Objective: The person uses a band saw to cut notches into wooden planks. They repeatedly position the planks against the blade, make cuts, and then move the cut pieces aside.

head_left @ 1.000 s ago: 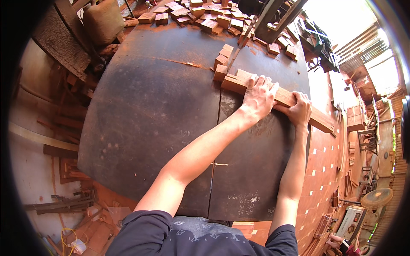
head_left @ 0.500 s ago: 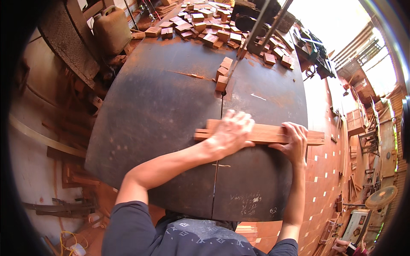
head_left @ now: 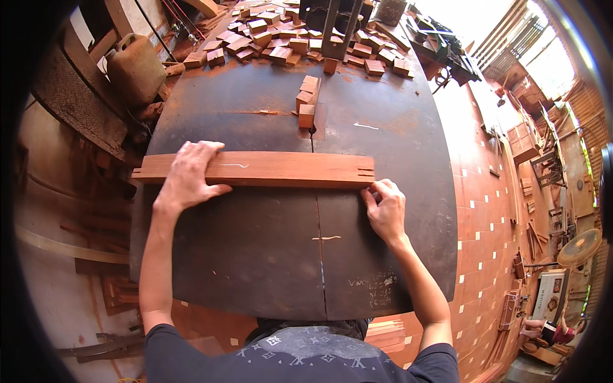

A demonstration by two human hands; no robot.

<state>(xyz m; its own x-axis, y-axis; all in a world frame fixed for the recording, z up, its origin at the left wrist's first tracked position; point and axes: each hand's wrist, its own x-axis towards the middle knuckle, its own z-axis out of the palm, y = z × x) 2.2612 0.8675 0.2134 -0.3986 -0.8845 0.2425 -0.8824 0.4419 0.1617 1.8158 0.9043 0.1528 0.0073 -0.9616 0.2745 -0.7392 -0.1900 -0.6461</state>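
A long reddish wooden bar (head_left: 274,165) lies crosswise over the dark saw table (head_left: 249,255). Narrow slots are cut into both of its ends, and a pale squiggle marks its upper face. My left hand (head_left: 188,171) grips the bar near its left end, fingers over the far edge and thumb along the near side. At the right end my right hand (head_left: 385,207), fingers curled, holds the near corner; its fingertips are partly hidden. Beyond the bar, several small wood blocks (head_left: 306,115) stand in a row beside the table's slot, by the upright bandsaw parts (head_left: 335,32).
Many cut wood offcuts (head_left: 258,38) cover the far end of the table, with reddish sawdust among them. At the far left is a dirty plastic jerrycan (head_left: 135,67). A tiled floor (head_left: 476,223) runs along the right, and a person (head_left: 554,332) is visible at lower right.
The bar has moved left across the table and now shows a broad marked face. My left hand has shifted from its middle toward the left end. The view has turned somewhat.
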